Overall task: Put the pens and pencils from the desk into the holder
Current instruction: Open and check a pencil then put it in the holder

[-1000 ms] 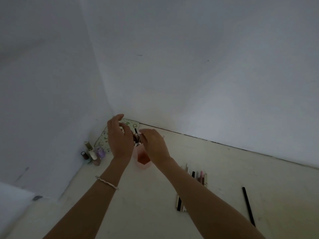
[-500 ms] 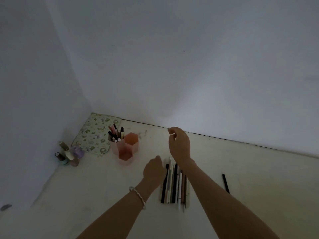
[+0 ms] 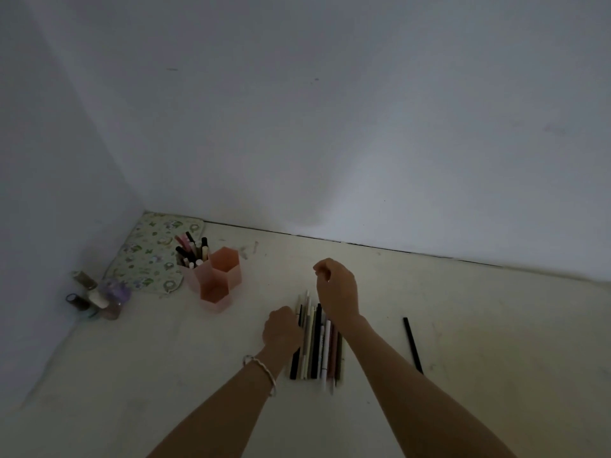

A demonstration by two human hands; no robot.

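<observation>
Both hands have dropped closer to the pens (image 3: 318, 342); left hand (image 3: 281, 328) curls at their left edge, grip unclear, right hand (image 3: 337, 289) hovers loosely curled, empty. Next: pinch pens, carry far left to holder (image 3: 215, 279).

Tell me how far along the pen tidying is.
Partly done. Several pens stand in one compartment of the pink holder. The left hand rests on the row of pens lying on the desk; the right hand hovers above it. That row and a lone black pen remain.
</observation>
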